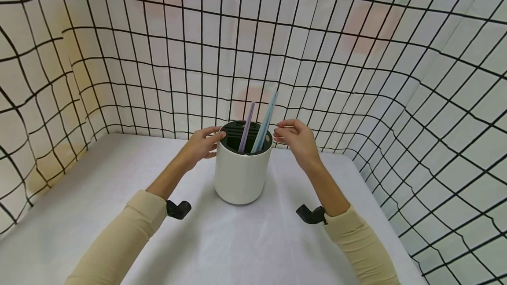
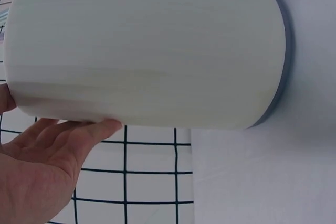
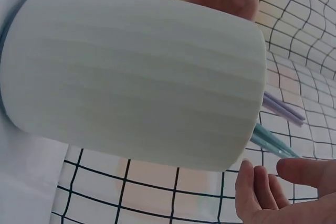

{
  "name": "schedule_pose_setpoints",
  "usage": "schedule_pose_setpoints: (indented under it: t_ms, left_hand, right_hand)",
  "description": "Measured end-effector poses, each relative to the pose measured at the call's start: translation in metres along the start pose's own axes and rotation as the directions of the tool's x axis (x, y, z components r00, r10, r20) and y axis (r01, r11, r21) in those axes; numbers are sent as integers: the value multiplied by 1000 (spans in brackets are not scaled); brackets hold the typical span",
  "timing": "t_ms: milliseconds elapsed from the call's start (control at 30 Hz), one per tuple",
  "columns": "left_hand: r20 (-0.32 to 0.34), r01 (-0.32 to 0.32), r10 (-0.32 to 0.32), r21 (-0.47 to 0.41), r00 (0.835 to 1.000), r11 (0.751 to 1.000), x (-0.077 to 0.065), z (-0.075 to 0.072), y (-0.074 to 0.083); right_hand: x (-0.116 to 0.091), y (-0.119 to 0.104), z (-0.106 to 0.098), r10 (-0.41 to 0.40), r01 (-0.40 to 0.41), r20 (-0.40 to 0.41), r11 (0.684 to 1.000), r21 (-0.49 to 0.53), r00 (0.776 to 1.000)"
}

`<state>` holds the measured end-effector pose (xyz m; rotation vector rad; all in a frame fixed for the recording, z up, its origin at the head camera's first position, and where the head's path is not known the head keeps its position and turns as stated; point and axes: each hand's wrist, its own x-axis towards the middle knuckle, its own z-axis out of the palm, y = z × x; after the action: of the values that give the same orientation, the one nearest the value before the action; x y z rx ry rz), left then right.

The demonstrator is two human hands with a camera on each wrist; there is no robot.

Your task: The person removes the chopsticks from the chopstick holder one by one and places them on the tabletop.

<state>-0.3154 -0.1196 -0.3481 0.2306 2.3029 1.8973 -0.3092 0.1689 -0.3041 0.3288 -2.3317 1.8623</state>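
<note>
A white round utensil holder (image 1: 241,175) with a black slotted top (image 1: 237,129) stands upright on the table. Purple chopsticks (image 1: 246,127) and light blue chopsticks (image 1: 265,122) lean to the right out of its opening. At the holder's left side, my left hand (image 1: 200,145) grips the rim, thumb on the top edge and fingers along the outer wall. My right hand (image 1: 297,139) is raised just right of the rim, close to the blue chopsticks, with loosely bent fingers and nothing between them. In the right wrist view, a gap shows between that hand's thumb and fingers.
A white cloth covers the table (image 1: 245,245). Black wire grid panels (image 1: 202,25) rise along the back and both sides, with pale sheeting behind them. A black wrist camera (image 1: 179,210) sits on the left forearm and another camera (image 1: 310,214) on the right.
</note>
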Motion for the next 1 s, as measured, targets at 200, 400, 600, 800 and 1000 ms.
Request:
schedule_pose_setpoints:
  t_ms: [200,400,600,800,1000]
  left_hand:
    - [0,9,-9,-13,1000,1000,1,0,1]
    - [-9,2,-2,-5,1000,1000,2,0,0]
    - [-8,7,-7,-9,1000,1000,0,0,1]
    - [-8,15,-15,1,1000,1000,0,0,1]
    - [-12,20,-20,-2,1000,1000,0,1,0]
  right_hand:
    - [2,-7,7,22,-21,66,1000,-13,998]
    - [5,-6,14,63,-58,94,997,-56,994]
    - [6,-3,18,74,-69,89,996,-53,993]
    - [6,0,20,79,-76,66,996,-55,995]
    - [8,-3,19,63,-61,51,997,-45,997]
